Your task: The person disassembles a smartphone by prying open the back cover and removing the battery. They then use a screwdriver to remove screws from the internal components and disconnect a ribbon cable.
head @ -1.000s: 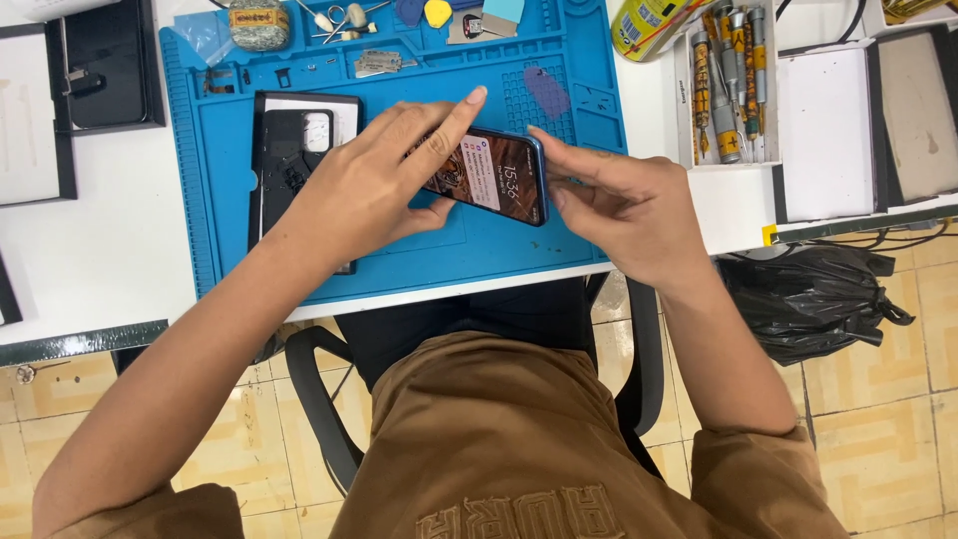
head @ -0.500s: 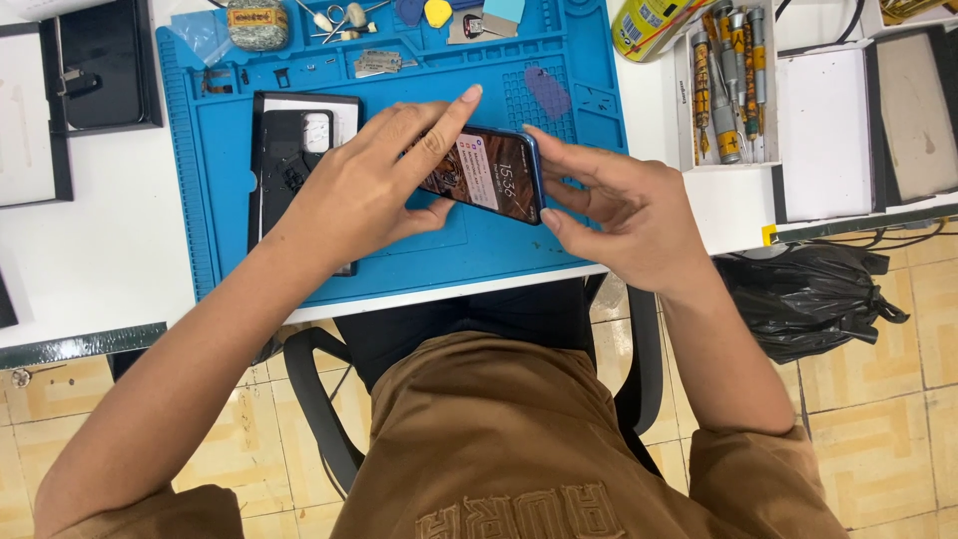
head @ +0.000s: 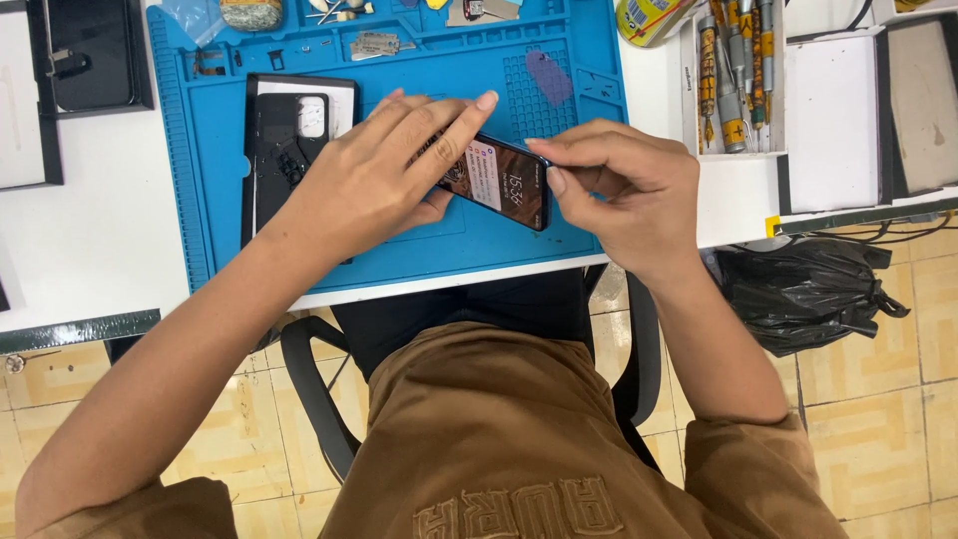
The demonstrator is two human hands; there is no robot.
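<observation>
- White table (head: 90,240) carried a blue work mat (head: 419,240), seen from above; tiled floor below, and a black bag (head: 808,289) on it at 4 o'clock from the mat.
- Smartphone (head: 504,185), screen lit, was held tilted just above the mat's near edge, between both hands.
- Left hand (head: 369,185): grip wrapped over the phone's left end, index finger stretched along its top edge, thumb underneath. Judged: this steadied the phone so the other hand could work at one end.
- Right hand (head: 624,190): thumb and forefinger pinched together at the phone's right corner, grip closed there. Whether a small tool or tab sat in the pinch could not be told.
- Black tray (head: 299,100) with a dark phone part lay at 9 o'clock from the phone, partly under the left wrist.
- Small metal parts (head: 374,43) lay along the mat's far edge at 12 o'clock; a rack of screwdrivers (head: 733,70) stood at 2 o'clock, near the right hand, presumably for easy reach.
- Versus half a second earlier: the left hand kept its hold; the right fingers had closed tighter onto the corner; the phone sat at much the same tilt.
</observation>
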